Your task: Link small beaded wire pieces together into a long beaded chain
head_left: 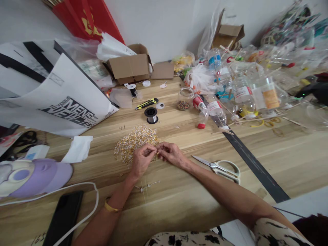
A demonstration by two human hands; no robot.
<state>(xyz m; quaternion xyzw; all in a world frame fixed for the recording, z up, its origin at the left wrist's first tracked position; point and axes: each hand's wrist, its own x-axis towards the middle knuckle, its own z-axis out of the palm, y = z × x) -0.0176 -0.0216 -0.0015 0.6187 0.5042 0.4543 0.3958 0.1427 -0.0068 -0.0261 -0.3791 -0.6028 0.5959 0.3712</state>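
My left hand (pixel 142 156) and my right hand (pixel 171 153) meet fingertip to fingertip, both pinched closed. A tiny gold-coloured piece (pixel 157 154) shows between the fingertips; its exact kind is too small to tell. Just behind and left of the fingers spreads a pile of small gold and clear glittering charms (pixel 135 138), partly hidden by my left hand. Nearer to me, a short beaded chain (pixel 148 186) lies on the wooden table (pixel 179 201). A spool of fine wire or thread (pixel 151 115) stands beyond the pile.
Scissors (pixel 220 169) lie right of my right forearm. A yellow-black utility knife (pixel 147 103) and a glass jar of beads (pixel 185 99) sit further back. Plastic bottles (pixel 216 111) crowd the right. At left are a white bag (pixel 77 102), a purple device (pixel 43 176), a phone (pixel 64 217) and a cable (pixel 96 191).
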